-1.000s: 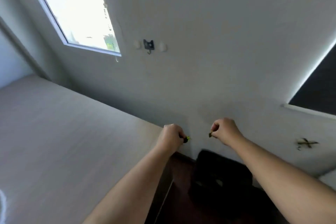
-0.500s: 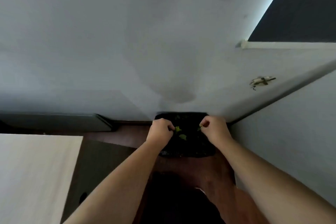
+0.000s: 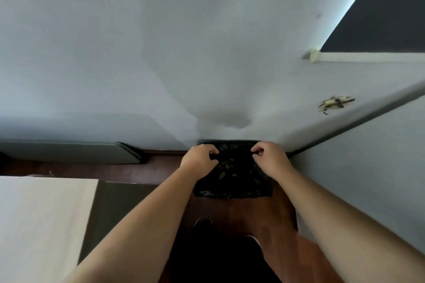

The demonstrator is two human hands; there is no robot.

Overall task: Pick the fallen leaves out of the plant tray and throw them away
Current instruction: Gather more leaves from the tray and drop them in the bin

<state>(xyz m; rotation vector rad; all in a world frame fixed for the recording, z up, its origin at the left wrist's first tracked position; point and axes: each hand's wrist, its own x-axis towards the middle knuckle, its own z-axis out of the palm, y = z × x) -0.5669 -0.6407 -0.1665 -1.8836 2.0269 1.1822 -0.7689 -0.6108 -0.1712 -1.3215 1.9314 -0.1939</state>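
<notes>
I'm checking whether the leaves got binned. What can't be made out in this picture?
- Head view: whether the left hand or right hand holds a leaf; curled fingers hide it.
- Leaves in the bin: dark, too small to count.
- Bin's left side: hidden by the left forearm.
- Plant tray: out of frame.

A black bin (image 3: pixel 232 177) lined with a dark bag stands on the wooden floor (image 3: pixel 241 211) against the pale wall (image 3: pixel 161 53). Green leaves (image 3: pixel 226 167) lie inside the bin. The left hand (image 3: pixel 199 160) hovers over the bin's left edge and the right hand (image 3: pixel 268 157) over its right edge, both with fingers loosely spread and nothing between them.
</notes>
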